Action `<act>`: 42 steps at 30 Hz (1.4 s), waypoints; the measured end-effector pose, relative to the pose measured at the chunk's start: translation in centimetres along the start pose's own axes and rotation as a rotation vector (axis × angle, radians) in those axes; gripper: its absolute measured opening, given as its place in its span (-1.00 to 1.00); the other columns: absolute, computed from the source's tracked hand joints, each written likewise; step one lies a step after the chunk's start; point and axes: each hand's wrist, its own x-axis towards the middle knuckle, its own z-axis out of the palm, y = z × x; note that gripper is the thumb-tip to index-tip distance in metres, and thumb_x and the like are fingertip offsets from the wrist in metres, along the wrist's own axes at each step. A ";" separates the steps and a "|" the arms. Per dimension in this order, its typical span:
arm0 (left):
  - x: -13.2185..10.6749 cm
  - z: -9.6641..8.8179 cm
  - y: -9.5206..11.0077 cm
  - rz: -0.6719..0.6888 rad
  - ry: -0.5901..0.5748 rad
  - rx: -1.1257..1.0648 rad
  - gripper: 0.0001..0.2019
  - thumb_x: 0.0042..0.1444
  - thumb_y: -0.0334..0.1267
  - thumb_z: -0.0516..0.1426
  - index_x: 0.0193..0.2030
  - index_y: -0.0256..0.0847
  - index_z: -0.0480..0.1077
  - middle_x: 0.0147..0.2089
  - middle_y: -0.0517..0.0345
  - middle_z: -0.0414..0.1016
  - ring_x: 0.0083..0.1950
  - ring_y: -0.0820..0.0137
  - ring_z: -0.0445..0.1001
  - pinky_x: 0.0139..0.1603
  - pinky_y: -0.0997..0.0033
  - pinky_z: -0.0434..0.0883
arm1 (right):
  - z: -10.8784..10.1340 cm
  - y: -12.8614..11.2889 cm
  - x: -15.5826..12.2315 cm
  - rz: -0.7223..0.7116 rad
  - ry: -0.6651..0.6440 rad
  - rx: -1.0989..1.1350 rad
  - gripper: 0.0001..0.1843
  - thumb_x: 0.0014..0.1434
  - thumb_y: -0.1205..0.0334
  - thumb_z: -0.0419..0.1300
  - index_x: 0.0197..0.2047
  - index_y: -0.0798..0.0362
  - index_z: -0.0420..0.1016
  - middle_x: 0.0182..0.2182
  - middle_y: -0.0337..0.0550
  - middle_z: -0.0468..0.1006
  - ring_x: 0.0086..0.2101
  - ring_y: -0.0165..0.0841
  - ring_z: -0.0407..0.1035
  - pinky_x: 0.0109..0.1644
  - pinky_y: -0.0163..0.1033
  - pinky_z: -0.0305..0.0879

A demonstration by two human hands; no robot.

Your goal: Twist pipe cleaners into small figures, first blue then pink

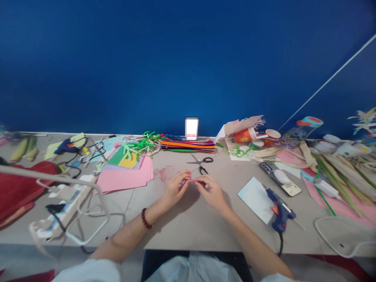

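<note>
Over the middle of the table, my left hand [178,187] and my right hand [212,192] meet, fingertips pinched on a small, thin pink pipe cleaner [192,179]. Most of it is hidden by the fingers, so its full shape does not show. Just beyond the fingertips lie black-handled scissors [202,161], their blades spread and pointing left. Behind them, along the wall, rests a bundle of coloured pipe cleaners [188,146] in orange, purple, red and green. A reddish smear marks the tabletop near my left hand.
Pink paper sheets [125,178] and green curled pipe cleaners [141,145] lie left, past a white power strip [70,205] with cables. On the right are a blue glue gun [280,211] by a pale card [255,197], a phone [279,178], paper cups [245,135] and dried husks [340,180].
</note>
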 end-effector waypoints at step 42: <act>0.5 -0.9 0.2 0.351 -0.268 0.359 -0.83 0.21 -0.42 -0.02 -0.33 -0.25 0.37 -0.28 0.07 0.38 -0.26 0.43 0.31 -0.30 0.46 0.26 | -0.4 0.3 0.3 -0.034 -0.102 -0.132 -0.85 0.00 0.40 0.09 -0.52 0.07 0.45 -0.53 -0.18 0.44 -0.41 -0.37 0.30 -0.32 -0.29 0.18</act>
